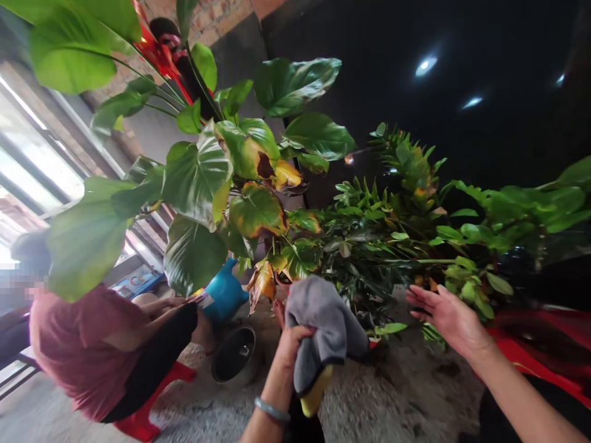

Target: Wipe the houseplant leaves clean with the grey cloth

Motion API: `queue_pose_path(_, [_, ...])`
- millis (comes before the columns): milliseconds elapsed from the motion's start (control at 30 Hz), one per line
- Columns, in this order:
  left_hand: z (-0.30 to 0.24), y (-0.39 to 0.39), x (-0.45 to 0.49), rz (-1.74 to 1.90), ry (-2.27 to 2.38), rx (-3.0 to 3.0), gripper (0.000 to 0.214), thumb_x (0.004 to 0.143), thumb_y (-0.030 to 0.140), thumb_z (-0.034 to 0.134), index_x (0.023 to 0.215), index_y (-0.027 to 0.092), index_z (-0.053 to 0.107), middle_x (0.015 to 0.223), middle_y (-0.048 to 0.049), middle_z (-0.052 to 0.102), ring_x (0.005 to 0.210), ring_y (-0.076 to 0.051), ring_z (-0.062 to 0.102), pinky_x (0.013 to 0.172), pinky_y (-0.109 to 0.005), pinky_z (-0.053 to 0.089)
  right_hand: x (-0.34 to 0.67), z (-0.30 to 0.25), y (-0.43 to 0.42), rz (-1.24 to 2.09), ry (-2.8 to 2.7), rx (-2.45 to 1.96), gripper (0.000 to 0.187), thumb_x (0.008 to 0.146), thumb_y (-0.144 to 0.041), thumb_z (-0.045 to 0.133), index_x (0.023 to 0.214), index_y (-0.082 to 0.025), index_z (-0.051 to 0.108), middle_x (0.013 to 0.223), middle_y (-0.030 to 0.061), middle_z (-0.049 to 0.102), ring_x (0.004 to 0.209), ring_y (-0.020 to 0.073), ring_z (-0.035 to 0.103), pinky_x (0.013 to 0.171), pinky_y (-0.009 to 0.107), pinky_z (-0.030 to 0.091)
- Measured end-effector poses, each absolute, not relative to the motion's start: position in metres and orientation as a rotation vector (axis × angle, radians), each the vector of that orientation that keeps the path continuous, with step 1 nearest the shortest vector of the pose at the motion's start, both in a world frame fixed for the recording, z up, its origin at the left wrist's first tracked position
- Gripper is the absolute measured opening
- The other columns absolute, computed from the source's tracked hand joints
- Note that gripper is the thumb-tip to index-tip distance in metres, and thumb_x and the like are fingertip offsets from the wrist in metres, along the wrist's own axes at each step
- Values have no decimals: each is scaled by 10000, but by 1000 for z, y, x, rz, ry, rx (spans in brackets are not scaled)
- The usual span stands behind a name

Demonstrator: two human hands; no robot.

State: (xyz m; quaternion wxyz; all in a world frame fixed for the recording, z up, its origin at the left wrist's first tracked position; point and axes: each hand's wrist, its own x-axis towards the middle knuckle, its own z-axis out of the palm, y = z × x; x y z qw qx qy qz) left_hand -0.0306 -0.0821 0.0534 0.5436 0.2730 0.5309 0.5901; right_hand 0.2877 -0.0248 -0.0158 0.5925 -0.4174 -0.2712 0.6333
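My left hand is closed round a grey cloth with a yellow underside, held up in front of a big-leafed plant that has some browning leaves. A bracelet sits on that wrist. My right hand is open, fingers stretched out towards the narrow-leafed plant on the right, just short of its leaves.
A person in a red top sits at the left on a red stool, next to a blue watering can. A dark metal bowl lies on the gritty ground. Something red is at the right.
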Motion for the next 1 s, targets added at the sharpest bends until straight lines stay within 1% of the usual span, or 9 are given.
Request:
queue_pose_path(133, [110, -46, -39, 1560, 1199, 637, 316, 538, 282, 778, 826, 165, 723, 748, -67, 768, 795, -288, 741, 782, -400, 592, 285, -18, -21, 1467, -633, -926, 456, 828, -631, 522, 885, -266, 789, 1083, 145, 785, 1256, 390, 593, 978, 584, 501])
queue_pose_path(200, [119, -27, -34, 1677, 1232, 657, 274, 546, 246, 772, 806, 182, 714, 717, -31, 757, 729, -232, 724, 746, -359, 586, 283, -18, -20, 1467, -649, -928, 466, 826, -639, 517, 900, -266, 787, 1120, 147, 775, 1272, 391, 581, 982, 586, 500])
queue_pose_path(333, [78, -26, -20, 1605, 1524, 726, 205, 440, 42, 709, 576, 186, 658, 540, 20, 673, 556, -168, 630, 624, -300, 539, 283, -20, -20, 1468, -683, -939, 499, 828, -647, 503, 953, -252, 780, 1205, 158, 744, 1301, 394, 553, 1002, 588, 488])
queue_pose_path(433, [43, -50, -21, 1467, 1582, 733, 220, 394, -13, 669, 479, 185, 625, 459, 11, 628, 464, -174, 570, 524, -311, 496, 288, -22, -22, 1456, -720, -915, 491, 828, -626, 517, 990, -240, 772, 1216, 171, 736, 1293, 394, 560, 1001, 590, 489])
queue_pose_path(533, [51, -64, -26, 1453, 1535, 729, 216, 409, 23, 719, 538, 179, 645, 488, 6, 632, 491, -191, 600, 539, -321, 517, 293, -22, -24, 1449, -717, -902, 480, 831, -616, 516, 1000, -245, 770, 1209, 166, 740, 1285, 391, 568, 1000, 592, 489])
queue_pose_path(667, [106, -47, -26, 1772, 1491, 697, 299, 501, 125, 798, 751, 197, 652, 640, 7, 691, 607, -188, 669, 631, -321, 563, 290, -18, -24, 1452, -678, -903, 472, 833, -623, 508, 972, -260, 777, 1183, 148, 754, 1266, 384, 583, 978, 578, 503])
queue_pose_path(767, [121, -31, -18, 1916, 1520, 701, 295, 526, 132, 789, 777, 209, 654, 663, 21, 706, 646, -173, 679, 675, -303, 563, 283, -16, -24, 1479, -677, -883, 477, 842, -624, 496, 992, -268, 776, 1228, 132, 738, 1260, 381, 585, 947, 564, 521])
queue_pose_path(833, [103, -31, -13, 1833, 1551, 732, 261, 490, 116, 785, 708, 191, 665, 629, 14, 701, 629, -178, 669, 659, -300, 553, 278, -15, -24, 1506, -713, -861, 484, 845, -618, 494, 1026, -263, 770, 1270, 132, 719, 1251, 383, 590, 933, 561, 527])
queue_pose_path(1000, [30, -64, -19, 1256, 1445, 830, 229, 388, 81, 786, 574, 156, 675, 539, -16, 677, 531, -202, 630, 572, -325, 524, 276, -14, -25, 1515, -743, -858, 470, 835, -583, 527, 1056, -241, 761, 1280, 158, 708, 1214, 384, 611, 921, 553, 530])
